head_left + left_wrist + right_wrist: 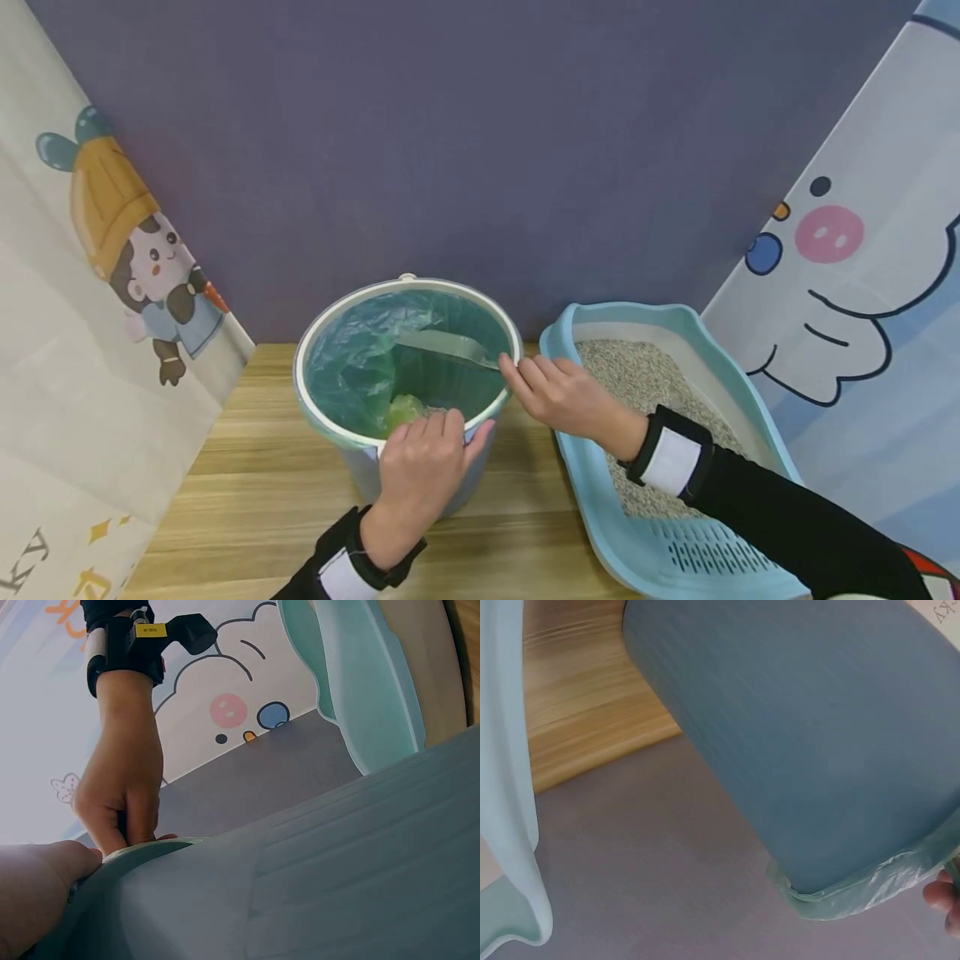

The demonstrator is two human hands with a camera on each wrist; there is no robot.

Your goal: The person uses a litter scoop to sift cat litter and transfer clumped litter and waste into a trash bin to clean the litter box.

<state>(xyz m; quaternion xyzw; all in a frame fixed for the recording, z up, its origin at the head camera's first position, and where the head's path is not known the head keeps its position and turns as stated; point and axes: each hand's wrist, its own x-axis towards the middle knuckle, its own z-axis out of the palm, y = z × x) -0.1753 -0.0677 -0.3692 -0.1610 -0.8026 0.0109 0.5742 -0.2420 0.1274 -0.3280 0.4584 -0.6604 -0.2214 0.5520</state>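
Note:
A blue-grey trash bin (pixel 367 479) with a white rim (pixel 302 367) stands on the wooden surface, lined with a translucent green bag (pixel 348 358). My left hand (pixel 422 467) grips its near rim, fingers bent over the edge and thumb spread to the right. With my right hand (pixel 564 397) I hold the handle of a grey-green litter scoop (pixel 442 343), its blade tilted inside the bin's mouth. A yellow-green object (pixel 405 412) and some greyish bits lie inside the bin. In the right wrist view, only fingertips (pixel 941 896) show beside the bag's overhang (pixel 862 896).
Right of the bin sits a light blue litter box (pixel 592 508) holding grey-beige litter (pixel 637 375), with a slotted front ledge (pixel 712 546). A dark purple-grey panel (pixel 480 150) rises behind, and printed cloths (pixel 75 333) hang at both sides.

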